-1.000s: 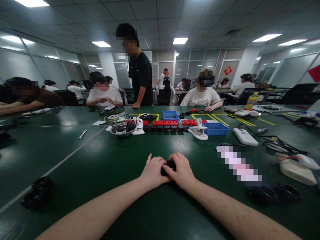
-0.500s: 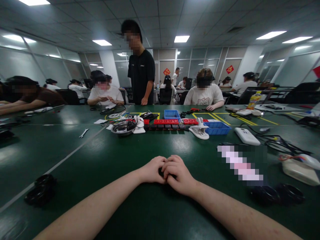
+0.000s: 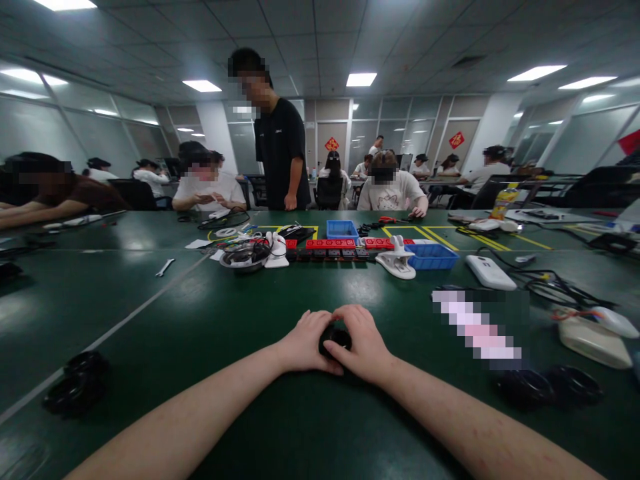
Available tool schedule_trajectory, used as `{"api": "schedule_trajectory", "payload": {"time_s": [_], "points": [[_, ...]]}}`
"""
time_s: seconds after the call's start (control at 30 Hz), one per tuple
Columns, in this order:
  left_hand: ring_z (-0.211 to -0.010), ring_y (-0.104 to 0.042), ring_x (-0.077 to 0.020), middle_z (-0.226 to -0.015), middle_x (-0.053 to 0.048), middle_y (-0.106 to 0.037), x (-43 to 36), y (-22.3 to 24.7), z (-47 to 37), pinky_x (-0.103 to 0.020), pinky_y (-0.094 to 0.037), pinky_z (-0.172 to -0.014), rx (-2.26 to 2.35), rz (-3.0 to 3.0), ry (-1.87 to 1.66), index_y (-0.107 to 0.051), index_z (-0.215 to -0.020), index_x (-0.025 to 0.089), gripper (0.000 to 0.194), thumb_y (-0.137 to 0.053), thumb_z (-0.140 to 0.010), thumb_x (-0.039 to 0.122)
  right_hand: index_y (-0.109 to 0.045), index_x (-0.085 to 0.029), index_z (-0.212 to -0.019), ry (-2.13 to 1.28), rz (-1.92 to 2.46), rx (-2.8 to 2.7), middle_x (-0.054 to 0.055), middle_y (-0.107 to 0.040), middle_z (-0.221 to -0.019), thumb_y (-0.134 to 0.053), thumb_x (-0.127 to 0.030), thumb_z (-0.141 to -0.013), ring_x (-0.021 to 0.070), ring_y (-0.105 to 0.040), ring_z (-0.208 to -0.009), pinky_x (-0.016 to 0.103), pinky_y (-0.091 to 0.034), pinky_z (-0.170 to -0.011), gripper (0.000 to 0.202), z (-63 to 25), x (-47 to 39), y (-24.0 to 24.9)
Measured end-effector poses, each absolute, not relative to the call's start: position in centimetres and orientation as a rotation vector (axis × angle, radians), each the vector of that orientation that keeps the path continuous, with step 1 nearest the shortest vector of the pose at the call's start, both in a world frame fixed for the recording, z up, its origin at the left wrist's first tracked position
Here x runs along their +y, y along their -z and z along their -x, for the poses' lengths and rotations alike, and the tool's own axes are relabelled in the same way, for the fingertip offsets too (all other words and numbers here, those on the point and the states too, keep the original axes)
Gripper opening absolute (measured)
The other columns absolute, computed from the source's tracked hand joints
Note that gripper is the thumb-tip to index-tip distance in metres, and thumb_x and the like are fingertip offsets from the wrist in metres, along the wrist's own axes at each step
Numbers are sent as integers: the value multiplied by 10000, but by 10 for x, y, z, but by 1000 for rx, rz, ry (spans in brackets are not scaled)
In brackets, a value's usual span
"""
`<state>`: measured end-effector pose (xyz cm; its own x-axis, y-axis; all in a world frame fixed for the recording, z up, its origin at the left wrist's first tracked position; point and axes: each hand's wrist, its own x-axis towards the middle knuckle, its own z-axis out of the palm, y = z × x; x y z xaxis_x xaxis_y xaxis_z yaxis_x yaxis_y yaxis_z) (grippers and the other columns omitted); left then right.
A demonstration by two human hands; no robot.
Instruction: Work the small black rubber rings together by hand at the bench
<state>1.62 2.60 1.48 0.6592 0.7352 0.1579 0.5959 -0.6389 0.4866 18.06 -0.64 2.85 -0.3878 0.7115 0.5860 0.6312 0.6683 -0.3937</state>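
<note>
A small round black part (image 3: pixel 339 338) sits between my hands above the green table (image 3: pixel 240 413). My left hand (image 3: pixel 306 341) is curled round its left side, and my right hand (image 3: pixel 366 341) wraps its right side, the thumb across its front. The far fingertips of both hands meet behind it. Similar black ring-shaped parts (image 3: pixel 77 383) lie at the left, and more black rings (image 3: pixel 527 388) lie at the right. What the undersides of my fingers touch is hidden.
Ahead are a metal bowl of cables (image 3: pixel 243 257), a white clip stand (image 3: pixel 397 259), red blocks (image 3: pixel 330 245) and a blue bin (image 3: pixel 431 257). A wrench (image 3: pixel 165 267) lies left; a white device (image 3: pixel 491 272) lies right. People sit and stand beyond.
My right hand's fingers have opened outward and lifted off the top, so the black part now shows between my hands. The seated person across has leaned left. The view has shifted slightly.
</note>
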Motion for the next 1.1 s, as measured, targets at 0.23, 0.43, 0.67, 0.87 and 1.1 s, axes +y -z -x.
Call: {"api": "schedule_trajectory", "payload": {"time_s": [0.23, 0.43, 0.67, 0.87, 1.1], "points": [[-949, -507, -238, -909, -27, -543, 20, -12, -24, -512, -219, -1004, 1200, -2507, -553, -520, -925, 191, 472, -664, -605, 507, -477, -183, -765, -92, 1302, -2142, 32, -525, -781, -566, -381, -721, 183, -457, -754, 315, -363, -668, 221, -179, 2, -24], [-926, -512, -229, -915, -35, -553, 20, -12, -25, -472, -271, -979, 1195, -2544, -599, -550, -900, 180, 418, -661, -624, 474, -501, -177, -770, -118, 1329, -2125, 31, -536, -778, -572, -363, -735, 181, -465, -764, 313, -362, -683, 202, -177, 2, -25], [-912, -506, -229, -933, -40, -554, 25, -15, -21, -385, -375, -886, 1102, -2531, -611, -580, -918, 184, 403, -695, -590, 388, -553, -175, -823, -150, 1255, -2142, 45, -570, -810, -570, -294, -720, 194, -491, -795, 346, -369, -722, 158, -177, 1, -26], [-962, -495, -226, -997, -22, -556, 34, -13, -14, -337, -387, -884, 838, -2505, -536, -598, -907, 196, 390, -716, -539, 249, -570, -191, -812, -241, 910, -2263, 34, -602, -809, -463, -123, -645, 181, -512, -809, 354, -367, -772, 209, -175, -10, -31], [-1001, -487, -238, -1019, -16, -554, 34, -15, -14, -365, -330, -936, 726, -2587, -428, -604, -953, 207, 428, -718, -545, 271, -529, -200, -617, -239, 668, -2346, -13, -587, -634, -404, -90, -616, 141, -532, -689, 373, -333, -857, 166, -168, -21, -33]]}}
